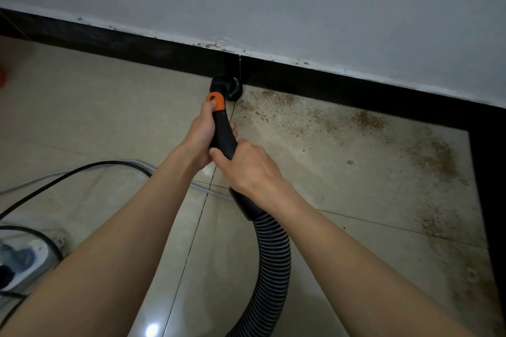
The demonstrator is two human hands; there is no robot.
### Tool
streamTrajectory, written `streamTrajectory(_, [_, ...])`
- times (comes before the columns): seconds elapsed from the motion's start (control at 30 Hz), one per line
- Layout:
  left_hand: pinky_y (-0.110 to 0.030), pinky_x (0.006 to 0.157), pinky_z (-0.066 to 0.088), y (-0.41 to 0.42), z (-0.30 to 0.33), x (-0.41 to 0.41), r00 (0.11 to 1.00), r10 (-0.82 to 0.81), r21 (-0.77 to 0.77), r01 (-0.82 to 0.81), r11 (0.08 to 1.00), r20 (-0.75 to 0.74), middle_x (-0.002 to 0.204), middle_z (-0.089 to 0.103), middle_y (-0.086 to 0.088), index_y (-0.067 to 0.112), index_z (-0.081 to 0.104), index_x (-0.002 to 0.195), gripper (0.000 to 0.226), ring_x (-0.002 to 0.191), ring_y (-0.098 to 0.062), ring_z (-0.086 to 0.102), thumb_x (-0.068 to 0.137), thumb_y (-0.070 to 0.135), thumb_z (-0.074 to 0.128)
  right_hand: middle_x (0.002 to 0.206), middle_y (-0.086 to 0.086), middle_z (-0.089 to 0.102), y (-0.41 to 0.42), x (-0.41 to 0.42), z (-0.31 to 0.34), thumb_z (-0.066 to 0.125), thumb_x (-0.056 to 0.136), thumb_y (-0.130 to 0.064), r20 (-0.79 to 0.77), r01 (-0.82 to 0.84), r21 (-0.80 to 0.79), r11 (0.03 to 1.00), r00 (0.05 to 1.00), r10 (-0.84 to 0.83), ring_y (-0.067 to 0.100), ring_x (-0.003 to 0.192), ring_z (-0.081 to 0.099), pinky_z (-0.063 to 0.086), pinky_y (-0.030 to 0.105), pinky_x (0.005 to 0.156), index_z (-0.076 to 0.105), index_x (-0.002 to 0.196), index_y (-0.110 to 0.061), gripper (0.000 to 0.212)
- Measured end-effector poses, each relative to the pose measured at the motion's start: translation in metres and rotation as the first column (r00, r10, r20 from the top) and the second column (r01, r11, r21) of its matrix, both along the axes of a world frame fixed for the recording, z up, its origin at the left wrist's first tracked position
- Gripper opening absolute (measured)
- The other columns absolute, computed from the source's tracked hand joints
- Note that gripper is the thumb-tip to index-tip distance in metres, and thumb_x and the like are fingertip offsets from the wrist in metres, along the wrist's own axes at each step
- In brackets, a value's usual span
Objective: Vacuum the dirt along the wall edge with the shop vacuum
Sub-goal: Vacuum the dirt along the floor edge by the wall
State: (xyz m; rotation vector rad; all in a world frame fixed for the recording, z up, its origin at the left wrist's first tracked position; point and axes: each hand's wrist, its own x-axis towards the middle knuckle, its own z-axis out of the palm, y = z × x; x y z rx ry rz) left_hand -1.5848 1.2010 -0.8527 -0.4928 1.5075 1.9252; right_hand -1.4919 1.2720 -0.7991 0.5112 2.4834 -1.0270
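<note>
Both hands grip the curved black plastic vacuum wand (223,131). Left hand (201,135) sits higher on the wand, fingers curled round it from the left, thumb pressed on the orange plastic slider (215,101) near the wand's top end. Right hand (250,165) sits lower, just behind the left, fingers wrapped over the wand and thumb closing on its left side; the two hands touch or nearly touch. Fingers of both are pressed together, not spread.

Round black brush nozzle (231,87) at the wand tip sits on the floor, against the black baseboard strip (356,85) at the foot of the grey-white painted wall (301,8). The nozzle lies at the left end of the brown gritty dirt (364,120), which is scattered over the beige glossy floor tiles (109,117) along the baseboard and down the right edge of the floor, where a second black strip runs.

Black-and-grey ribbed flexible hose (271,268) leaves the wand's cuff below the right wrist and curves down to the bottom edge of the floor view.

Thin black power cable (82,169) arcs across the left tiles beside a pale grey cable (32,182). White-and-blue rounded appliance body (24,260) at the lower left edge, partly cut off; cannot tell what it is. Orange-red object at the far left edge, too blurred to identify.
</note>
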Motion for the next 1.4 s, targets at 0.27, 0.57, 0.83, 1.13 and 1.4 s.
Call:
streamTrajectory(0.27, [-0.028, 0.060, 0.047, -0.013, -0.003, 0.026, 1.000, 0.009, -0.034, -0.008, 0.999, 0.019, 0.066, 0.057, -0.004, 0.007, 0.047, 0.103, 0.043, 0.057, -0.015, 0.055, 0.094, 0.048, 0.038, 0.093, 0.006, 0.059, -0.011, 0.027, -0.002, 0.043, 0.096, -0.053, 0.016, -0.013, -0.008, 1.000, 1.000, 0.013, 0.024, 0.078, 0.055, 0.043, 0.034, 0.068, 0.050, 0.110, -0.010, 0.046])
streamTrajectory(0.57, [-0.027, 0.057, 0.047, -0.026, 0.005, 0.047, 0.998, 0.044, -0.032, -0.043, 0.999, 0.053, 0.065, 0.056, -0.004, 0.008, 0.045, 0.104, 0.042, 0.055, -0.015, 0.054, 0.094, 0.048, 0.037, 0.087, 0.003, 0.049, -0.022, 0.044, 0.005, 0.042, 0.096, -0.054, 0.031, -0.046, 0.029, 0.999, 0.999, 0.045, 0.023, 0.077, 0.048, 0.036, 0.031, 0.067, 0.050, 0.113, -0.010, 0.048])
streamTrajectory(0.83, [-0.030, 0.064, 0.050, -0.006, 0.016, 0.079, 0.999, 0.012, -0.087, -0.009, 0.996, 0.033, 0.073, 0.058, -0.007, 0.007, 0.048, 0.109, 0.043, 0.064, -0.018, 0.056, 0.096, 0.046, 0.038, 0.092, 0.007, 0.061, -0.004, 0.076, 0.010, 0.043, 0.093, -0.058, 0.053, 0.008, -0.007, 1.000, 0.999, -0.007, 0.029, 0.086, 0.062, 0.048, 0.037, 0.073, 0.050, 0.106, -0.012, 0.048])
streamTrajectory(1.13, [-0.030, 0.065, 0.049, -0.019, 0.020, 0.103, 0.998, 0.052, -0.087, -0.049, 0.995, 0.036, 0.074, 0.057, -0.008, 0.009, 0.049, 0.097, 0.035, 0.066, -0.019, 0.055, 0.096, 0.043, 0.038, 0.083, 0.001, 0.055, -0.012, 0.098, 0.013, 0.045, 0.092, -0.057, 0.059, -0.017, -0.055, 0.998, 0.998, 0.020, 0.025, 0.080, 0.060, 0.045, 0.034, 0.066, 0.048, 0.101, -0.015, 0.043])
streamTrajectory(1.4, [-0.029, 0.060, 0.050, -0.002, 0.025, 0.109, 0.999, -0.028, -0.091, 0.030, 0.995, 0.023, 0.075, 0.058, -0.008, 0.007, 0.049, 0.108, 0.041, 0.063, -0.018, 0.057, 0.096, 0.044, 0.037, 0.083, 0.000, 0.056, -0.001, 0.111, 0.015, 0.043, 0.093, -0.058, 0.021, 0.041, -0.011, 0.999, 0.999, -0.040, 0.024, 0.080, 0.057, 0.044, 0.034, 0.068, 0.048, 0.104, -0.016, 0.044])
